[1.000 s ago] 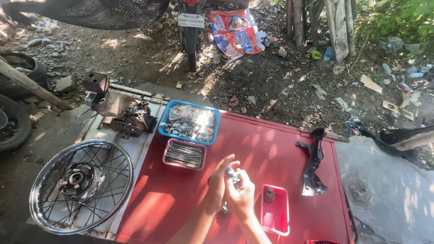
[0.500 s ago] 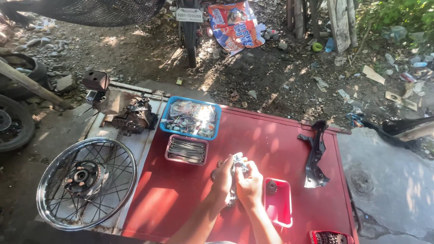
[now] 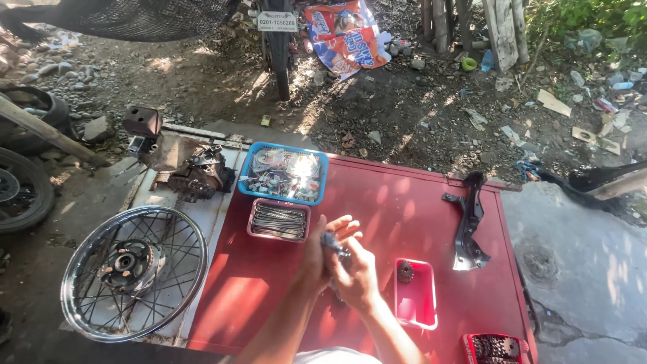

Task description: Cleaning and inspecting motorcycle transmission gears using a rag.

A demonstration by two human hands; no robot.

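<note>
Both my hands meet over the middle of a red metal panel (image 3: 397,216). My left hand (image 3: 322,249) and my right hand (image 3: 355,275) together grip a small grey metal part (image 3: 333,244); its shape is mostly hidden by my fingers. To the right of my hands lies a small red tray (image 3: 426,313) with a dark gear (image 3: 405,271) in it. Just left of my hands sits a pink tray of thin metal spokes (image 3: 278,220), and behind it a blue basket of small shiny parts (image 3: 284,173).
A spoked wheel (image 3: 133,269) lies at the left on a pale sheet, with a greasy engine part (image 3: 197,176) behind it. A black bracket (image 3: 469,219) rests on the panel's right side. A red basket of gears (image 3: 497,348) is at the bottom right. A motorcycle tyre (image 3: 280,57) stands on the dirt beyond.
My hands, still joined on the small part, have shifted slightly toward me and left over the panel. The view has tilted down a little. The trays and wheel have not moved.
</note>
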